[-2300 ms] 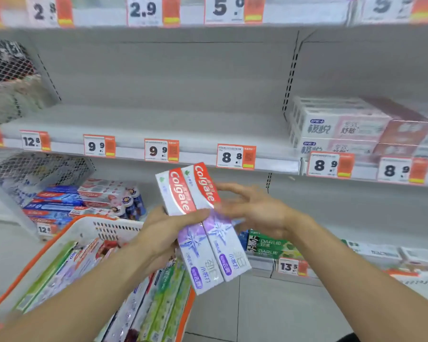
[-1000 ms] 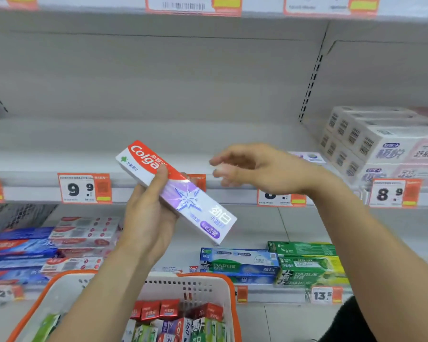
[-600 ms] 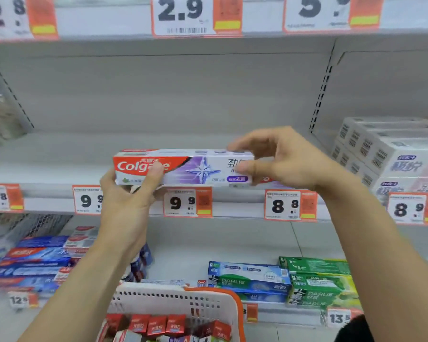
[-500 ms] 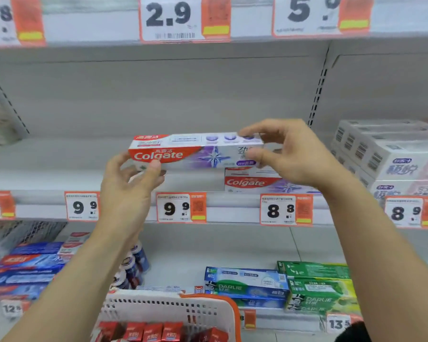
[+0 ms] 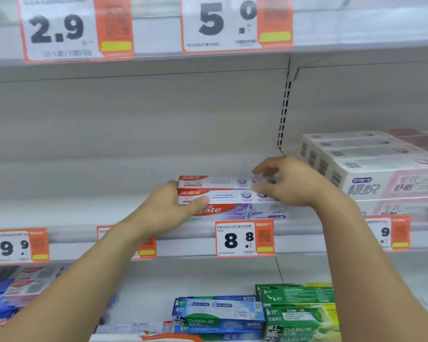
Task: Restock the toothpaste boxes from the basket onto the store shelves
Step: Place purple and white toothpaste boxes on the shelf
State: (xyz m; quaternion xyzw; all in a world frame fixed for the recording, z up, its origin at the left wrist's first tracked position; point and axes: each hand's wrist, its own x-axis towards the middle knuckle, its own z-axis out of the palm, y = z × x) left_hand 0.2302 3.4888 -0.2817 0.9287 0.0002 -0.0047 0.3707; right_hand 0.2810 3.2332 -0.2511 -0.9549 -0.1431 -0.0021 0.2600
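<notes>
Two white-and-purple Colgate toothpaste boxes lie lengthwise on the middle shelf [image 5: 59, 193], one right behind the other. The front box [image 5: 245, 211] shows its red logo above the 8.8 price tag [image 5: 244, 239]. The rear box [image 5: 220, 181] shows only its top face. My left hand [image 5: 168, 211] grips the boxes' left ends, thumb on top of the front box. My right hand [image 5: 289, 183] curls over their right ends and pinches the rear box. Only a strip of the orange basket rim [image 5: 168, 338] shows at the bottom edge.
Stacked white and pink boxes [image 5: 381, 174] fill the shelf section to the right, past the slotted upright. Blue and green Darlie boxes [image 5: 218, 314] lie on the lower shelf, with red and blue boxes [image 5: 10, 292] at the lower left. Bare shelf extends left of my hands.
Both hands have carried the held Colgate box down and back onto the shelf, beside the one lying there. My head has moved closer, so the basket has dropped almost out of view.
</notes>
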